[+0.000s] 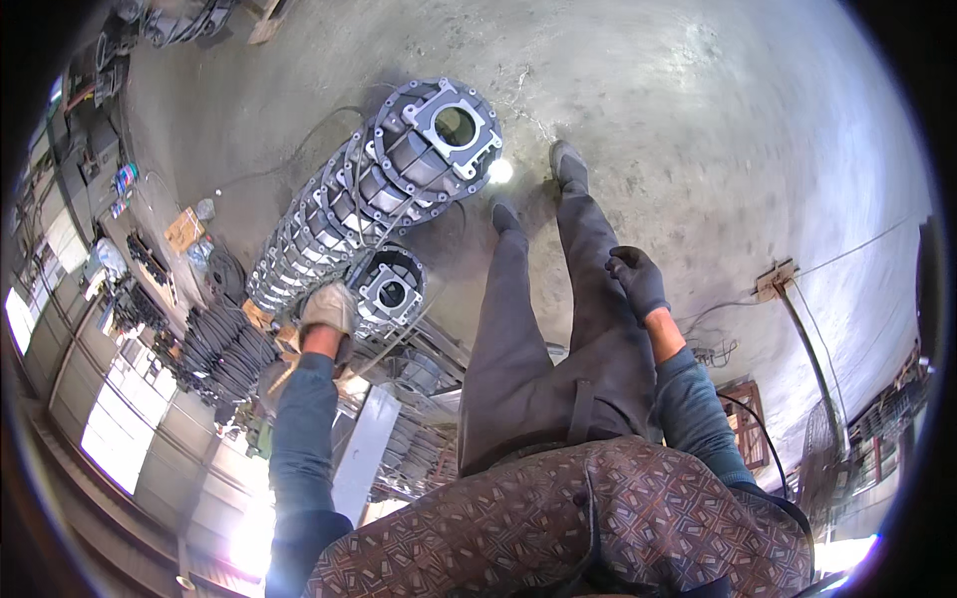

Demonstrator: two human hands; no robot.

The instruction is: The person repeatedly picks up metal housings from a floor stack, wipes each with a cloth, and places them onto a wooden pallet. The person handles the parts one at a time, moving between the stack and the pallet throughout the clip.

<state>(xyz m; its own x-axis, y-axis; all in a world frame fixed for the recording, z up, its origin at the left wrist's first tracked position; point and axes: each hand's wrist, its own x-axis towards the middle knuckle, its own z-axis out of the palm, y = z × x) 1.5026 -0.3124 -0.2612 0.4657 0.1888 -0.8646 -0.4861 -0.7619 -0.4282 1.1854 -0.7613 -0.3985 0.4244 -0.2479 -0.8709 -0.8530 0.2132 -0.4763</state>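
My left hand (330,308), in a pale work glove, is stretched out beside a long row of grey cast-metal housings (329,204). Its fingers point away and are hidden, so its grip does not show. A smaller grey housing (393,291) with a round bore sits just right of that hand. The nearest large housing (439,145) has a square flange around a round opening and bolt holes along its rim. By my right thigh hangs my right hand (638,279), dark-gloved, its fingers curled closed with nothing visible in them. A thin cable (356,164) lies over the row.
Stacks of dark ribbed parts (221,344) and a cardboard box (184,230) stand at the left. A grey metal panel (365,448) rises near my left arm. On the right, a slim pole (812,349) with a flat end plate stands near trailing wires on the concrete floor (638,90).
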